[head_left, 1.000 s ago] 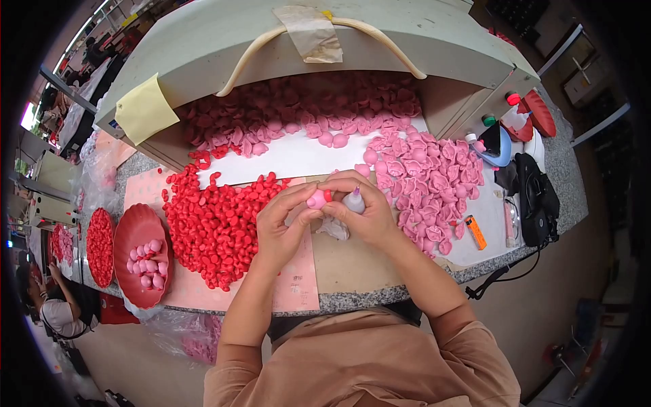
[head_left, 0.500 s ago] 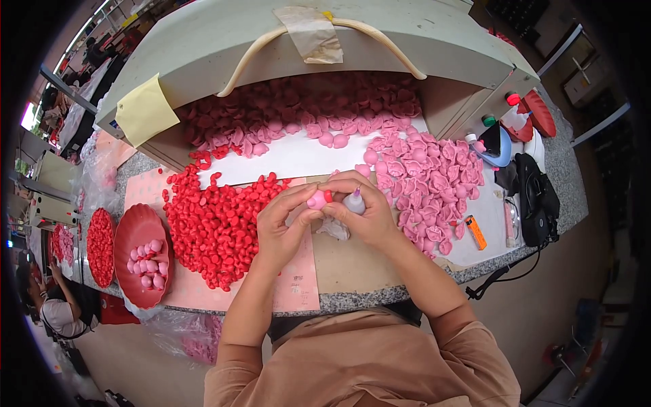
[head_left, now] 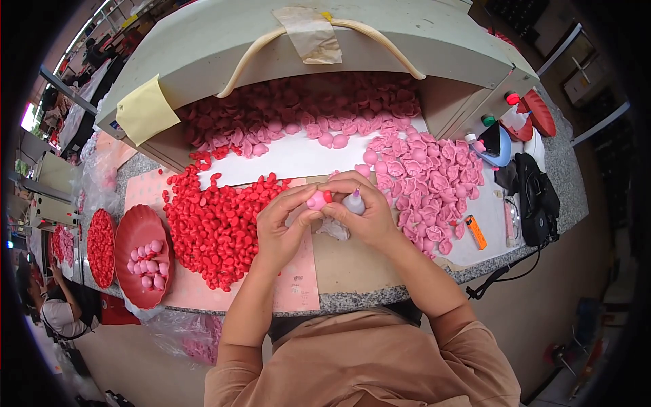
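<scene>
Above the middle of the table both hands meet. My left hand [head_left: 279, 227] is closed in a pinch around a small pink rounded plastic piece [head_left: 316, 201]. Against that piece sits a small red plastic piece [head_left: 327, 196], pinched by the fingertips of my right hand [head_left: 376, 220]. A small translucent squeeze bottle [head_left: 354, 202] with a thin purplish tip is also tucked in my right hand. To the left lies a pile of red plastic pieces [head_left: 213, 230]; to the right, a heap of pink petal-like pieces [head_left: 427, 183].
A red scalloped dish [head_left: 139, 295] of pink pieces stands left, beside a dish of red pieces [head_left: 102, 247]. A grey metal hood [head_left: 312, 47] arches over the far heap. At right lie an orange lighter [head_left: 476, 233] and a black bag [head_left: 536, 200]. Far left, another person [head_left: 64, 315] sits.
</scene>
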The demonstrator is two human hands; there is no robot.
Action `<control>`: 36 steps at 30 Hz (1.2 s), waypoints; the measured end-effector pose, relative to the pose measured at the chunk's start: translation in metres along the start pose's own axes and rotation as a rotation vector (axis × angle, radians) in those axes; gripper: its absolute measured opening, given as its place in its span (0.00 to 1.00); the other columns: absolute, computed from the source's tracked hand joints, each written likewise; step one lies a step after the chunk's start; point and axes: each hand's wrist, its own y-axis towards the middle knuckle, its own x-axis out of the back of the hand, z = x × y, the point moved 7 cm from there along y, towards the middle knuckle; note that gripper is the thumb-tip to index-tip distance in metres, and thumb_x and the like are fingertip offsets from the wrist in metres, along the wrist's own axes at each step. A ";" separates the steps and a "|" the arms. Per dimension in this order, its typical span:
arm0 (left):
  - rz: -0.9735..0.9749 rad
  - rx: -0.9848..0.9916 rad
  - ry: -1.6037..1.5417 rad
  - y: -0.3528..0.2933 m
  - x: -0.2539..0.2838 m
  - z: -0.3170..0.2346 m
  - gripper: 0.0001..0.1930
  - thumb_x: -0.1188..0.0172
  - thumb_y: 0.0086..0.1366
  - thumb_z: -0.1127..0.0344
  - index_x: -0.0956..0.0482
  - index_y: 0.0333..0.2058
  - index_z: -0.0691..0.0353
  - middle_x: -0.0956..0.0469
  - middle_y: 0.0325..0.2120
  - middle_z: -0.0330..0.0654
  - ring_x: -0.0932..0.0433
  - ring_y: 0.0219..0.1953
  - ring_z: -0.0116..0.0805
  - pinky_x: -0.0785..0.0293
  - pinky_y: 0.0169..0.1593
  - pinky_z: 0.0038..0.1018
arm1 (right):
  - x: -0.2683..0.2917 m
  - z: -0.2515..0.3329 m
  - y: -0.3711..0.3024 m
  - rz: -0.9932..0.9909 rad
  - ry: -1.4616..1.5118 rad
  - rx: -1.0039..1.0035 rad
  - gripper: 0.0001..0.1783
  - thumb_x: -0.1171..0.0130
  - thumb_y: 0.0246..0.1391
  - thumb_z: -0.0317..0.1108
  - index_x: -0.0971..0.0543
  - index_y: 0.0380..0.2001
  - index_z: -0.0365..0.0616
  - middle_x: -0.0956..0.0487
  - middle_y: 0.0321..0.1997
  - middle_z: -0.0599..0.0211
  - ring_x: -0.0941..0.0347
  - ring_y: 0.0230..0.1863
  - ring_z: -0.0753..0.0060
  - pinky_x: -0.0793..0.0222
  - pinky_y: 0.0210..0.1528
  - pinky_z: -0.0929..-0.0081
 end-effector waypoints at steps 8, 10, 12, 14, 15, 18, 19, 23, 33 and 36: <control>0.058 0.190 -0.382 -0.003 -0.008 0.017 0.20 0.41 0.58 0.77 0.31 0.50 0.67 0.29 0.48 0.44 0.28 0.50 0.33 0.30 0.52 0.27 | -0.001 -0.001 -0.001 -0.059 0.090 -0.082 0.16 0.37 0.48 0.26 0.23 0.42 0.41 0.29 0.42 0.68 0.32 0.42 0.79 0.35 0.44 0.81; 0.072 0.175 -0.444 -0.004 -0.009 0.019 0.21 0.43 0.59 0.78 0.33 0.52 0.67 0.30 0.50 0.44 0.29 0.51 0.33 0.30 0.53 0.27 | 0.000 0.004 0.000 -0.066 0.139 -0.143 0.17 0.35 0.46 0.28 0.23 0.42 0.42 0.28 0.42 0.68 0.32 0.45 0.76 0.36 0.47 0.79; 0.072 0.348 -0.583 -0.008 -0.013 0.034 0.20 0.44 0.61 0.76 0.33 0.52 0.67 0.31 0.50 0.44 0.29 0.51 0.33 0.31 0.54 0.27 | 0.003 0.007 0.000 -0.078 0.010 -0.079 0.17 0.35 0.45 0.28 0.23 0.42 0.42 0.28 0.42 0.67 0.32 0.45 0.74 0.35 0.47 0.79; 0.070 0.326 -0.546 -0.005 -0.013 0.032 0.20 0.44 0.61 0.76 0.34 0.52 0.67 0.30 0.50 0.44 0.29 0.51 0.33 0.32 0.54 0.27 | 0.006 0.011 0.001 -0.094 -0.120 -0.018 0.18 0.34 0.44 0.29 0.23 0.42 0.42 0.28 0.42 0.67 0.31 0.45 0.73 0.35 0.47 0.78; 0.061 0.304 -0.516 -0.004 -0.012 0.031 0.20 0.44 0.61 0.75 0.34 0.52 0.66 0.30 0.49 0.45 0.29 0.51 0.33 0.33 0.55 0.27 | 0.006 0.011 0.001 -0.084 -0.121 -0.020 0.18 0.34 0.44 0.29 0.23 0.41 0.42 0.29 0.42 0.67 0.31 0.44 0.73 0.35 0.47 0.78; 0.101 0.243 -0.467 -0.005 -0.008 0.036 0.19 0.44 0.61 0.75 0.34 0.51 0.66 0.30 0.49 0.45 0.29 0.51 0.33 0.33 0.55 0.27 | 0.007 0.010 0.003 -0.080 -0.137 -0.007 0.18 0.33 0.43 0.29 0.22 0.41 0.42 0.29 0.41 0.67 0.31 0.43 0.73 0.35 0.46 0.78; 0.107 0.245 -0.464 -0.005 -0.009 0.036 0.19 0.44 0.61 0.75 0.34 0.51 0.66 0.30 0.49 0.45 0.29 0.51 0.33 0.33 0.55 0.27 | 0.008 0.011 0.003 -0.078 -0.157 0.007 0.18 0.33 0.43 0.29 0.22 0.41 0.42 0.29 0.41 0.67 0.31 0.42 0.74 0.34 0.45 0.77; 0.103 0.186 -0.439 -0.005 -0.010 0.034 0.17 0.44 0.61 0.75 0.34 0.49 0.65 0.29 0.48 0.45 0.29 0.51 0.33 0.33 0.56 0.28 | 0.009 0.013 0.003 -0.055 -0.169 0.027 0.19 0.33 0.43 0.30 0.22 0.41 0.41 0.29 0.40 0.68 0.31 0.40 0.75 0.34 0.44 0.78; 0.090 0.110 -0.445 -0.009 -0.015 0.028 0.16 0.44 0.63 0.72 0.34 0.48 0.65 0.29 0.48 0.45 0.30 0.51 0.33 0.34 0.55 0.28 | 0.008 0.020 0.001 -0.073 -0.202 0.110 0.19 0.32 0.42 0.30 0.22 0.42 0.42 0.29 0.40 0.66 0.29 0.35 0.78 0.32 0.39 0.80; 0.089 0.117 -0.461 -0.009 -0.016 0.026 0.16 0.44 0.63 0.72 0.34 0.48 0.65 0.30 0.48 0.46 0.30 0.51 0.33 0.34 0.56 0.29 | 0.008 0.020 0.001 -0.079 -0.220 0.135 0.19 0.32 0.42 0.30 0.22 0.41 0.42 0.29 0.41 0.66 0.29 0.35 0.78 0.32 0.38 0.81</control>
